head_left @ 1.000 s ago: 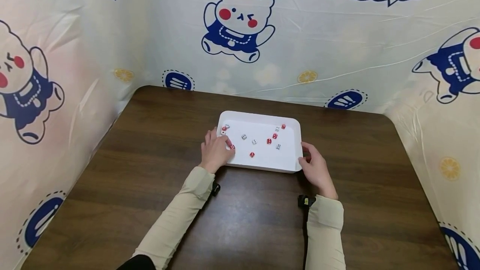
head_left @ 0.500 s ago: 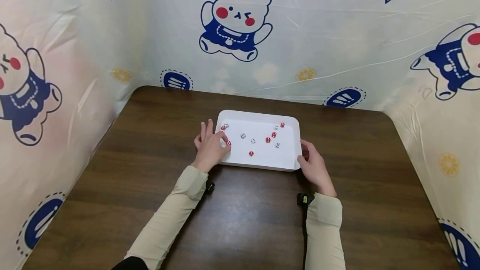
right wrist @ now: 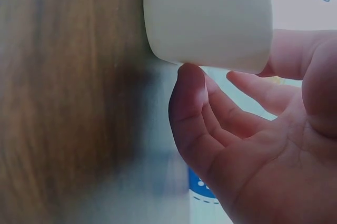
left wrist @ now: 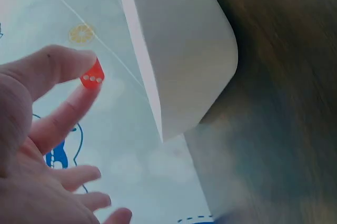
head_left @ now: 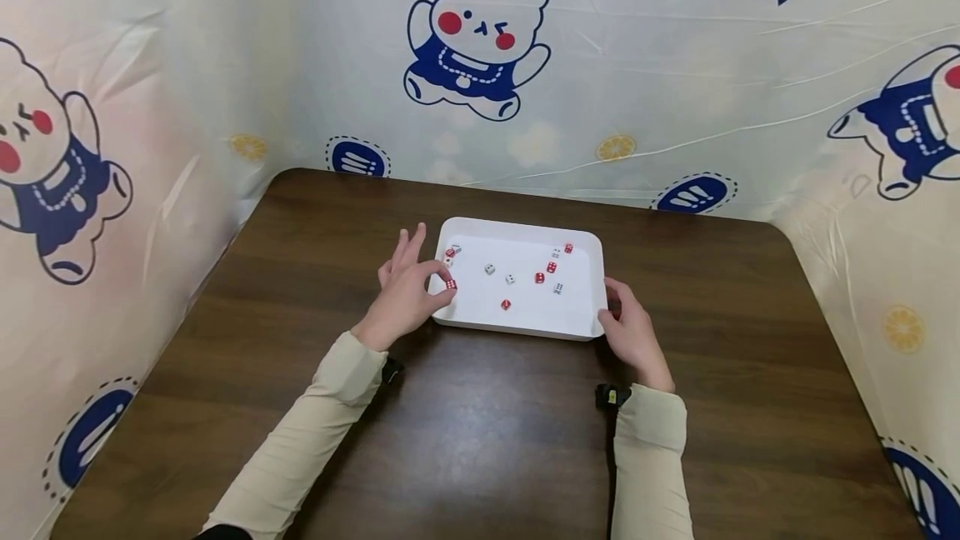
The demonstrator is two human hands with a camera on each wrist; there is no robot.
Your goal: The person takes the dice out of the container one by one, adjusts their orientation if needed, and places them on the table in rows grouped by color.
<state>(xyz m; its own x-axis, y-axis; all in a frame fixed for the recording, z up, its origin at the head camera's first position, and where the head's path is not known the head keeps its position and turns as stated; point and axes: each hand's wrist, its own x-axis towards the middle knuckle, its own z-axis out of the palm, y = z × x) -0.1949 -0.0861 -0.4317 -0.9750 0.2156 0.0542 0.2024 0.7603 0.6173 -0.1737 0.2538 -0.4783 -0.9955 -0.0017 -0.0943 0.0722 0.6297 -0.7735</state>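
Between its thumb and index fingertip my left hand [head_left: 405, 290] pinches a red die [left wrist: 92, 75] with white pips. In the head view this die [head_left: 451, 284] appears over the left rim of a white rectangular tray [head_left: 525, 325]; the other left fingers are spread away. My right hand [head_left: 636, 336] holds the tray's right end, its thumb at the rim and its fingers curled against the outside, as the right wrist view shows. Inside the tray lie several red dice [head_left: 539, 277] and several white dice [head_left: 510, 279], some bunched in the far left corner.
The tray is on a dark brown wooden table [head_left: 495, 440]. Pale sheets printed with cartoon bears [head_left: 477, 40] stand along the back and both sides. Each wrist wears a black strap-on camera.
My left hand has lifted the red die from the tray's left part and drawn it leftward to the rim, its other fingers spreading. The right hand stays at the tray's right end.
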